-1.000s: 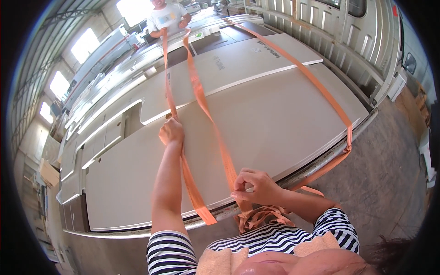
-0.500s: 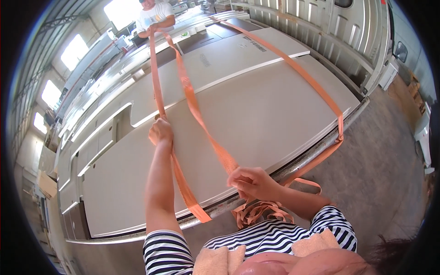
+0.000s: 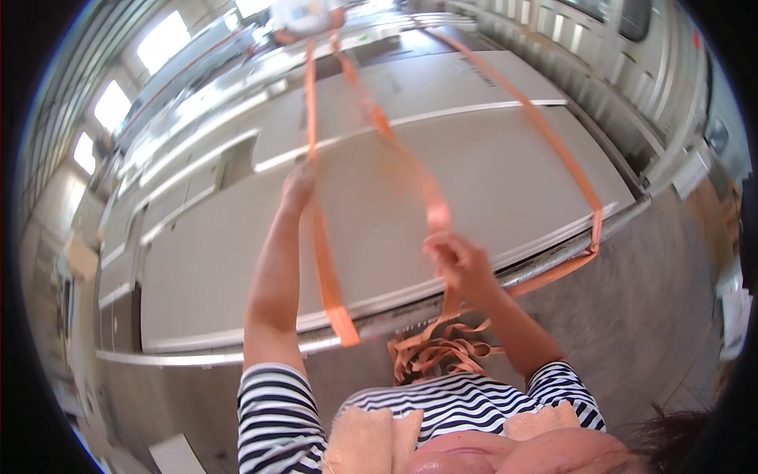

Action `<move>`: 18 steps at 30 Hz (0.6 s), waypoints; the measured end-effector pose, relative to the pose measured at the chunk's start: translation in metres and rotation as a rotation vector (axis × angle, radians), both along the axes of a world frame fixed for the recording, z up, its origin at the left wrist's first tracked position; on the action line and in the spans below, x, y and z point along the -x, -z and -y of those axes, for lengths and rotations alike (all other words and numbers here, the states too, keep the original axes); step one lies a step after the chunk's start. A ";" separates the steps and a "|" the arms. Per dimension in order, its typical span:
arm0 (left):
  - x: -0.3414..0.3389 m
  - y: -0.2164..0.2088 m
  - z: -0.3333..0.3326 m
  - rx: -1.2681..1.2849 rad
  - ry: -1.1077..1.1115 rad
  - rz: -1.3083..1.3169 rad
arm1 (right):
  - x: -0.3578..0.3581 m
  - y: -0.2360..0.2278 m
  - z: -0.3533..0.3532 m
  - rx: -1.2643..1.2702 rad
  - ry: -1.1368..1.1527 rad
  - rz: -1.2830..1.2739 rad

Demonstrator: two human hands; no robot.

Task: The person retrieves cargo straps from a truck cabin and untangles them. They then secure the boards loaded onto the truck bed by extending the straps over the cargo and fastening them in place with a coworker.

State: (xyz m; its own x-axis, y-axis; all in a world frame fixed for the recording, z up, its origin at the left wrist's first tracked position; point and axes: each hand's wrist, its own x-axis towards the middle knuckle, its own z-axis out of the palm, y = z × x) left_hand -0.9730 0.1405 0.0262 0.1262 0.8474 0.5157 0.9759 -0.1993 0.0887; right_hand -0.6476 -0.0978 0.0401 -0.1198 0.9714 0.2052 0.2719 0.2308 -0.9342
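Observation:
My left hand, arm stretched forward, is closed around an orange webbing strap that runs from the far side over pale flat panels and down past their near edge. My right hand is closed on a second orange strap, blurred by motion, above the near edge of the panels. Below this hand the strap hangs toward a loose tangle of orange strap in front of my striped shirt. A third orange strap lies across the panels at the right and bends around the metal rail.
Across the stack stands a person in a white top, at the far ends of two straps. A ribbed metal side wall rises along the right. The concrete floor shows at the right, and windows at the far left.
My view has shifted, so the panels sit higher in it and the person opposite is partly cut off. The right-hand strap has swung and blurred. Both hands still grip their straps.

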 end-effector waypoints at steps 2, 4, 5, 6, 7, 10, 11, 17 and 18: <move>-0.016 -0.011 0.053 -0.209 0.027 0.003 | 0.002 -0.014 0.006 0.146 -0.089 -0.464; -0.062 -0.018 0.142 0.196 0.447 0.851 | 0.018 -0.032 0.022 0.095 -0.487 -0.955; -0.087 -0.023 0.189 0.349 0.529 1.134 | 0.032 -0.040 0.032 0.167 -0.452 -0.936; -0.094 -0.027 0.240 0.505 0.736 1.197 | 0.047 -0.050 0.043 0.129 -0.550 -1.051; -0.099 -0.027 0.289 0.611 0.966 1.317 | 0.060 -0.061 0.053 0.136 -0.641 -1.107; -0.057 -0.015 0.394 1.160 0.962 1.406 | 0.089 -0.096 0.055 -0.152 -0.635 -1.114; -0.023 -0.006 0.417 1.120 0.904 1.237 | 0.092 -0.109 0.043 -0.279 -0.677 -1.116; 0.244 -0.001 0.611 0.567 -0.208 0.667 | 0.112 -0.187 -0.019 -0.257 -0.028 -0.955; 0.290 -0.019 0.651 0.471 -0.630 0.125 | 0.131 -0.199 0.000 -0.420 0.065 -0.575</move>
State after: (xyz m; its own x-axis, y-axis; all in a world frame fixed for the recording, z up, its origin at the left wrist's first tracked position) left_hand -1.2629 -0.5108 0.0450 -0.4841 0.8727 0.0638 0.8699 0.4721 0.1428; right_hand -0.7789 -0.0973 0.2395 0.1757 0.7980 0.5764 -0.2118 0.6025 -0.7695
